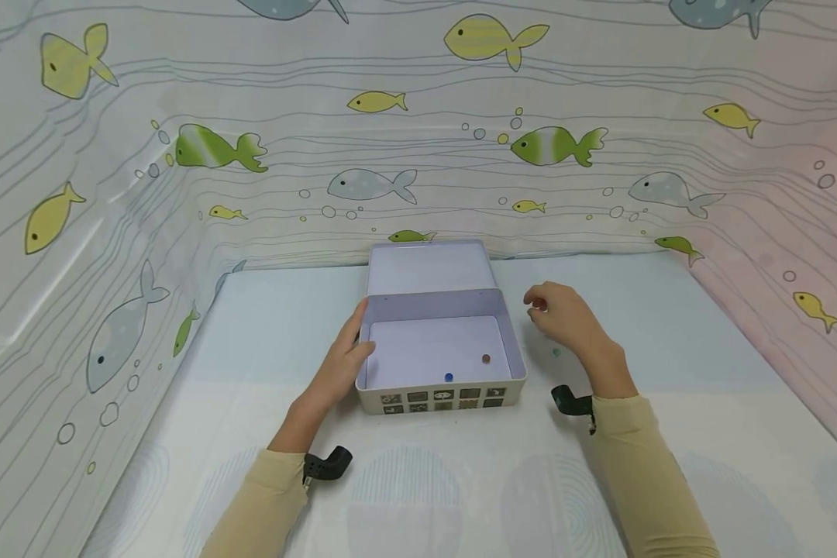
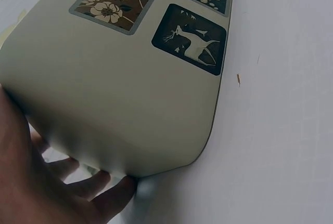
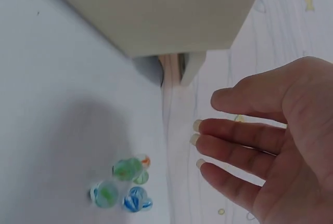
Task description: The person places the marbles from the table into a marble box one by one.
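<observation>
Open tin box (image 1: 438, 353) in the middle of the pale table (image 1: 669, 325), lid tipped back behind it toward the fish-print curtain (image 1: 418, 155); small patterned squares (image 1: 443, 396) along the box's near wall; inside the box, a blue marble (image 1: 449, 377) against the near wall and a brownish marble (image 1: 486, 359) nearer the right wall.

Left hand (image 1: 342, 364) pressed against the box's left wall, thumb over the rim, fingers (image 2: 99, 187) fairly straight and tucked along the bottom edge in the left wrist view; steadying rather than clenched.

Right hand (image 1: 561, 314) just right of the box, lifted off the table; fingers (image 3: 234, 146) extended and relaxed in the right wrist view, nothing gripped there; small reddish spot at the fingertips in the head view, too small to tell.

Cluster of glass marbles (image 3: 122, 187) on the table right of the box, under the right hand, apart from the fingers; green, blue and orange swirls.
</observation>
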Tool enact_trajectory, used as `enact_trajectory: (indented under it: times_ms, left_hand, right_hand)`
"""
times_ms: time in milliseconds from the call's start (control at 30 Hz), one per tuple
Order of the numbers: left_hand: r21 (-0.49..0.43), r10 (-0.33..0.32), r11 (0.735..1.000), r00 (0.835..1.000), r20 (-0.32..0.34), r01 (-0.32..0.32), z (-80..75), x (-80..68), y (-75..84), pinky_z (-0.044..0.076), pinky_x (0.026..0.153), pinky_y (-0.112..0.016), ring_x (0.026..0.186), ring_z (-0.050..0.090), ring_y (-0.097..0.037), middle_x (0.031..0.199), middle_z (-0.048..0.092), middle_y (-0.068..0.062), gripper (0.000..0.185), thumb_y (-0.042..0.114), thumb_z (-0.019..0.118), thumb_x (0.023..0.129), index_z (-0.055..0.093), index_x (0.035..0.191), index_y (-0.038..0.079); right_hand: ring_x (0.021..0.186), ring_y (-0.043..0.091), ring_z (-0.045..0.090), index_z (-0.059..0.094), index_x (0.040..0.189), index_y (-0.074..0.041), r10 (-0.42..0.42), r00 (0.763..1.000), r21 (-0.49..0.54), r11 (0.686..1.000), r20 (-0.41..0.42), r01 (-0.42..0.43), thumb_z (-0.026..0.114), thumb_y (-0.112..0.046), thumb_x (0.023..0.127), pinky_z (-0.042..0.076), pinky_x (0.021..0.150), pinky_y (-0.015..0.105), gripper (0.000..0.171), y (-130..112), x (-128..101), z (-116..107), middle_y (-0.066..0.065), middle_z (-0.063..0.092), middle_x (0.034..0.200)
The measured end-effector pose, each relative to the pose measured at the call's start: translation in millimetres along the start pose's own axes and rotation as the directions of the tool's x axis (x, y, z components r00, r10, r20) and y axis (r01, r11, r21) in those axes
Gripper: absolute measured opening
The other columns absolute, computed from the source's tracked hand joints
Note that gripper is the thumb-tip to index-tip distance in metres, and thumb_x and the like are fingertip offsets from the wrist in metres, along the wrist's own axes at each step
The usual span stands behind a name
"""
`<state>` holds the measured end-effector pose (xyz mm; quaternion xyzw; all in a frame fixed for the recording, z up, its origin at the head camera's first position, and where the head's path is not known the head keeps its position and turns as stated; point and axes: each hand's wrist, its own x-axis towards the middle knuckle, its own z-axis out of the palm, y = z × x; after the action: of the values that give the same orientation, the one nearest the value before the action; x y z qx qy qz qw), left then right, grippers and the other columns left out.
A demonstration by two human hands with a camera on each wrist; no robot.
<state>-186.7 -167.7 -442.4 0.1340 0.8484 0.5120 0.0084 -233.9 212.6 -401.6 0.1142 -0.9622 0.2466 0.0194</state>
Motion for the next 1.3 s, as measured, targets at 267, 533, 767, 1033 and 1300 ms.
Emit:
enact_trajectory:
  times_ms: [267, 533, 767, 1033, 1300]
  left_hand:
    - [0.002, -0.02, 1.0, 1.0, -0.001, 0.02, -0.6, -1.0, 3.4, 0.007, 0.127, -0.053, 0.157, 0.003, -0.022, 0.169, 0.004, 0.002, 0.072, 0.009, 0.037, 0.099, 0.004, 0.162, 0.02]
    - [0.008, -0.016, 1.0, 1.0, -0.002, 0.016, -1.1, 0.6, 1.9, 0.007, 0.127, -0.054, 0.157, 0.003, -0.022, 0.169, 0.004, 0.003, 0.072, 0.011, 0.038, 0.1, 0.004, 0.161, 0.023]
    - [0.015, -0.028, 1.0, 1.0, -0.001, 0.028, -0.4, -0.1, 1.2, 0.007, 0.127, -0.052, 0.157, 0.003, -0.021, 0.169, 0.004, 0.004, 0.072, 0.011, 0.038, 0.099, 0.003, 0.162, 0.022]
    - [0.008, -0.026, 1.0, 1.0, 0.0, 0.026, 0.3, -0.8, 1.4, 0.007, 0.127, -0.053, 0.157, 0.003, -0.022, 0.169, 0.004, 0.003, 0.073, 0.01, 0.038, 0.099, 0.003, 0.161, 0.025]
    - [0.004, -0.037, 0.999, 0.999, 0.012, 0.037, -2.4, -3.5, 12.4, 0.007, 0.127, -0.054, 0.157, 0.003, -0.025, 0.169, 0.004, -0.001, 0.072, 0.009, 0.038, 0.099, 0.004, 0.161, 0.018]
  right_hand:
    - [0.091, 0.03, 0.058, 0.067, 0.117, -0.001, 0.111, 0.991, -0.063, 0.992, 0.068, -0.107, 0.057, -0.017, 0.093, 0.05, 0.074, 0.042, 0.03, 22, 1, -1, 0.018, 0.065, 0.104]
    - [0.087, 0.03, 0.06, 0.068, 0.113, -0.002, 0.198, 0.973, -0.093, 0.978, 0.115, -0.187, 0.057, -0.019, 0.091, 0.049, 0.065, 0.036, 0.029, 34, -3, -1, 0.019, 0.067, 0.105]
    - [0.086, 0.029, 0.06, 0.07, 0.106, -0.003, 0.177, 0.978, -0.09, 0.982, 0.11, -0.167, 0.059, -0.011, 0.089, 0.049, 0.069, 0.039, 0.022, 42, -3, 8, 0.018, 0.068, 0.102]
    - [0.085, 0.029, 0.062, 0.067, 0.113, -0.001, 0.206, 0.976, -0.049, 0.978, 0.073, -0.203, 0.054, -0.007, 0.089, 0.051, 0.065, 0.036, 0.028, 44, -6, 15, 0.022, 0.068, 0.108]
    - [0.084, 0.032, 0.063, 0.066, 0.109, 0.001, 0.255, 0.966, -0.056, 0.966, 0.031, -0.253, 0.052, -0.005, 0.087, 0.052, 0.068, 0.039, 0.027, 46, -8, 14, 0.024, 0.068, 0.107]
